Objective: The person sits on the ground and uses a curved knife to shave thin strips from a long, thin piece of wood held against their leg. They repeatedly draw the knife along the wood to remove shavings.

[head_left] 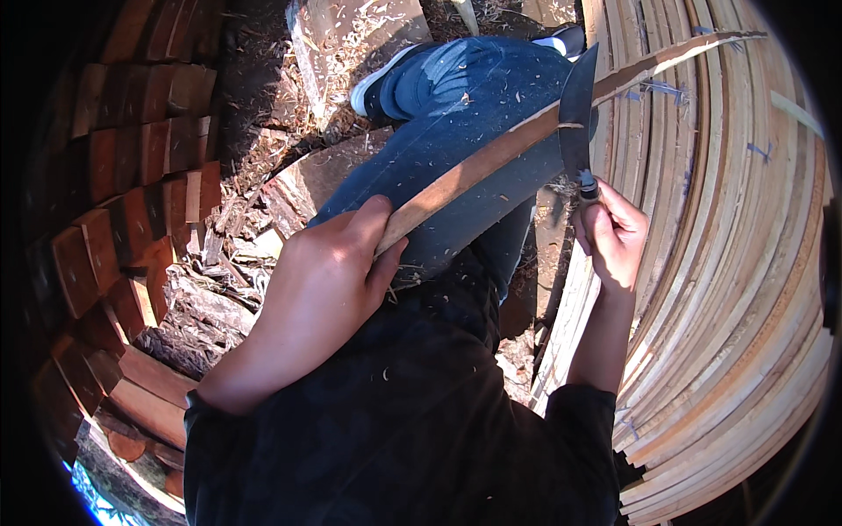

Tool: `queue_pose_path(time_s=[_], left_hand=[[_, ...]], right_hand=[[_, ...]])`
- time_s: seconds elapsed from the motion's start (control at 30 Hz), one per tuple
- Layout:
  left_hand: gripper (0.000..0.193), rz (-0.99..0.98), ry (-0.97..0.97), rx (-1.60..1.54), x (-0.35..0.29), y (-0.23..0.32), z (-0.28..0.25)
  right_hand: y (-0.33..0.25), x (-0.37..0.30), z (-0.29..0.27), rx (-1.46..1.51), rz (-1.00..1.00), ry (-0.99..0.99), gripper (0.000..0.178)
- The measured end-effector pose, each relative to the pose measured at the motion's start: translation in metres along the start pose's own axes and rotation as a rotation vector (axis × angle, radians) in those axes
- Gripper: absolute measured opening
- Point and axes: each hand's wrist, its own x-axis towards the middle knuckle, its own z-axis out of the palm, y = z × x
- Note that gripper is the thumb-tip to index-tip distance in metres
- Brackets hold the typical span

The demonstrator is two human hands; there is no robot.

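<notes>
Left hand, angled inward, grips a wooden strip; right hand clasps a knife, slats stacked to its right.

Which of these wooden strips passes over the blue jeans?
The brown-faced strip held in your left grip, with the dark knife crossing it. The paler strips are packed side by side at the right.

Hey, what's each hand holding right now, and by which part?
The left hand grips a long wooden strip by its near end; the right hand holds a dark-bladed knife by its handle.
</notes>
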Motion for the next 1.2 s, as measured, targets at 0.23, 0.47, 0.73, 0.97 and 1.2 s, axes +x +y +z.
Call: queue_pose_path(time_s=[0.23, 0.47, 0.73, 0.97, 1.2], left_hand=[[0.021, -0.003, -0.005, 0.009, -0.001, 0.001, 0.001], [0.022, 0.004, 0.005, -0.004, -0.001, 0.000, 0.001], [0.022, -0.002, -0.004, 0.024, -0.003, 0.000, 0.001], [0.021, -0.014, -0.003, 0.011, -0.001, 0.000, -0.001], [0.021, -0.009, -0.010, 0.040, -0.002, 0.002, -0.003]], right_hand=[[0.000, 0.001, -0.005, -0.191, -0.013, -0.065, 0.039], [-0.003, 0.009, 0.006, -0.035, -0.094, 0.223, 0.044], [0.010, 0.005, -0.004, 0.112, -0.049, 0.143, 0.042], [-0.002, 0.012, -0.002, 0.139, -0.108, 0.126, 0.041], [0.008, 0.000, 0.002, 0.076, -0.079, 0.036, 0.043]])
